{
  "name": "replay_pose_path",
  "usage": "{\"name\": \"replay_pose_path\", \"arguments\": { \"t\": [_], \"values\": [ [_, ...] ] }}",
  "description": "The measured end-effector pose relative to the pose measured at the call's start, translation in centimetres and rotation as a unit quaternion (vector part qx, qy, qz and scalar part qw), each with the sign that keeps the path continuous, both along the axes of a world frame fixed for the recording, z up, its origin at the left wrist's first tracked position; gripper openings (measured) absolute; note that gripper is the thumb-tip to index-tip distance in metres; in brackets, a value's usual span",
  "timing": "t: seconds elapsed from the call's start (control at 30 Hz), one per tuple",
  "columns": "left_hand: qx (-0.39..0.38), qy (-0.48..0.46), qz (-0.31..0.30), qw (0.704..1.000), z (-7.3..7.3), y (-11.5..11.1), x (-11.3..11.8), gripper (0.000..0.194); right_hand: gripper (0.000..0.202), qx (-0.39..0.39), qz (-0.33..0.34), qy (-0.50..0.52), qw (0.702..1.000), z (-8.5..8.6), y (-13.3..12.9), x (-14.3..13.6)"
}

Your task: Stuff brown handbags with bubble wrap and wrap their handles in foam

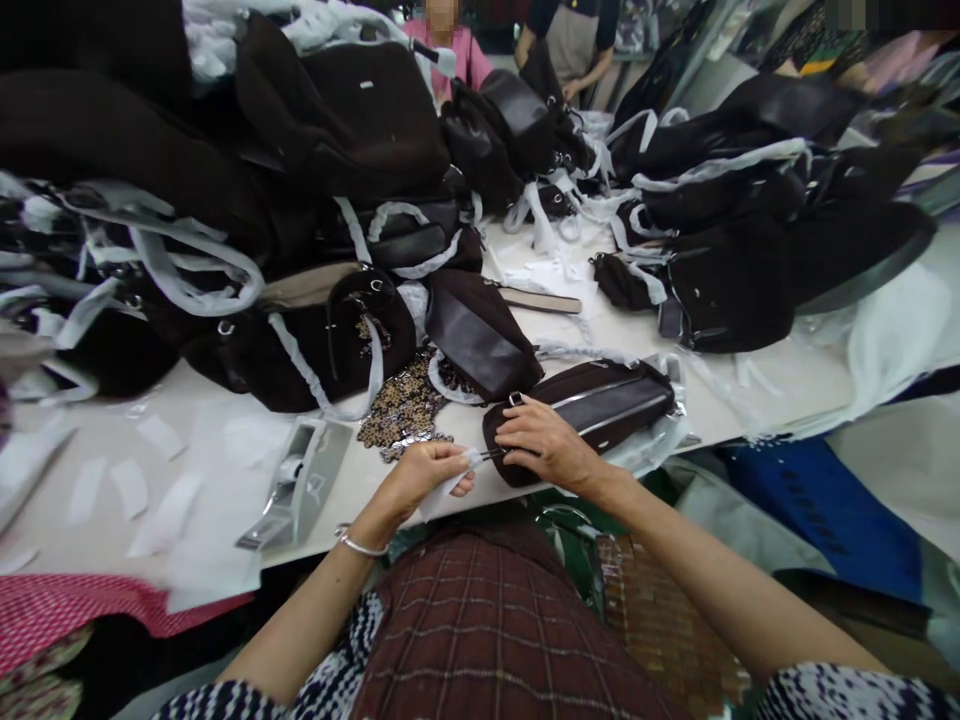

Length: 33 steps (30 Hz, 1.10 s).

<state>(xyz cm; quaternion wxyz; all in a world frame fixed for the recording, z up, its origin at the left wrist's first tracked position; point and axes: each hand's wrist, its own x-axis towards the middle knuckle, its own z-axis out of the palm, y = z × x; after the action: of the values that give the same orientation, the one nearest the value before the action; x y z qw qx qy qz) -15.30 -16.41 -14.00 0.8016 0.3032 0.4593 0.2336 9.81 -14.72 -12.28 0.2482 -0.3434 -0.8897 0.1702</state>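
Observation:
A dark brown bag [615, 405] with a shiny zipper lies at the table's front edge. My right hand [551, 445] rests on its left end, fingers bent over it close to a metal ring. Just left of the bag, my left hand [435, 475] pinches a piece of white paper [450, 482] with thumb and fingers. A thin dark strand runs from that pinch toward the bag's end under my right fingers. Behind my hands sit a pile of metal chain pieces [409, 400] and another dark bag [480, 335].
Dark bags with white-wrapped straps are heaped at the left [337, 120] and right [735, 280]. A grey plastic tray [300, 480] and white paper strips [161, 435] lie at front left. Two people stand across the table [510, 300].

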Motion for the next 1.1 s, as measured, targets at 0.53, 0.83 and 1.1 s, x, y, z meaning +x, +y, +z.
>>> {"name": "replay_pose_path", "arguments": {
  "t": [0.53, 0.83, 1.1],
  "values": [
    [0.172, 0.125, -0.105, 0.971, 0.6, 1.6, 4.0, 0.023, 0.021, 0.008, 0.035, -0.012, 0.999, 0.0, -0.5, 0.8],
    [0.239, 0.216, -0.058, 0.945, 1.3, 0.5, 7.4, 0.021, 0.042, -0.069, 0.023, 0.065, 0.995, 0.1, 0.0, 1.0],
    [0.312, 0.380, -0.112, 0.864, 2.7, 1.4, 9.7, 0.004, 0.055, -0.091, -0.006, 0.097, 0.991, 0.2, 1.0, 2.4]
  ]
}}
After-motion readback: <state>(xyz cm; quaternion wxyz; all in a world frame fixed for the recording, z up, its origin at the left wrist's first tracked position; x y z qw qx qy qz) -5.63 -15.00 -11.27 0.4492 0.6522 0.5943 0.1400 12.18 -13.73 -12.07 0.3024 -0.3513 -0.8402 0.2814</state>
